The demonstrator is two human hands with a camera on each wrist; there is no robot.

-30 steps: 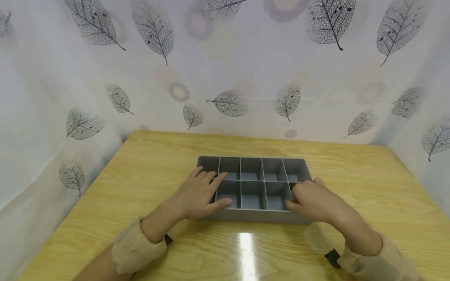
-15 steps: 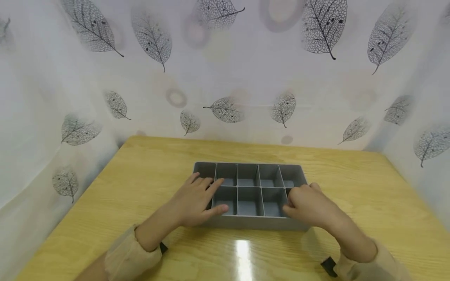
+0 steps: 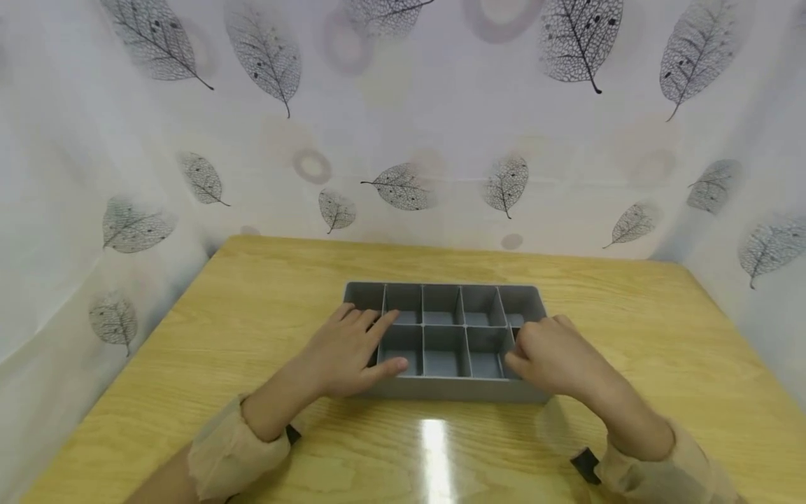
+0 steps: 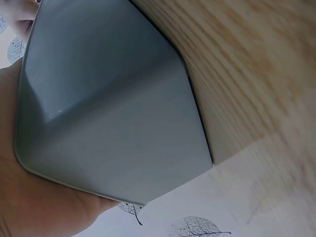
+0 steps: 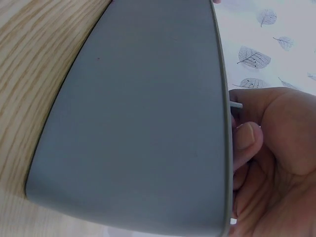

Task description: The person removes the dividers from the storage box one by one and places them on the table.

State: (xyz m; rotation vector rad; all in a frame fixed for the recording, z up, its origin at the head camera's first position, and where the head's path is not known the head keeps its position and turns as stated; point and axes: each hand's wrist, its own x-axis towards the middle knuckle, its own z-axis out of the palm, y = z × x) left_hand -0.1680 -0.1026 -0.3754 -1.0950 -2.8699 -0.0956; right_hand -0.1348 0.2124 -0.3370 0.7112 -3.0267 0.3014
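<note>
A grey organizer box (image 3: 453, 390) split by thin dividers into two rows of compartments lies on the wooden table. My left hand (image 3: 340, 353) rests over its left end with fingers spread and the thumb stretched across the front rim. Over the front right compartment, my right hand (image 3: 554, 353) bends down with curled fingers, their tips hidden from above. In the right wrist view, a curled fingertip (image 5: 245, 138) shows just past the box wall (image 5: 148, 123). Beside it pokes a thin grey piece (image 5: 237, 104); I cannot tell whether the hand grips it.
The wooden table (image 3: 252, 280) reaches back to a white curtain (image 3: 390, 126) printed with leaves, which also hangs at both sides. Beige sleeves (image 3: 236, 444) cover the forearms, with a dark strap piece (image 3: 585, 465) by the right cuff. A light reflection crosses the table in front.
The head view shifts slightly. Both hands and the organizer box keep nearly the same places relative to each other.
</note>
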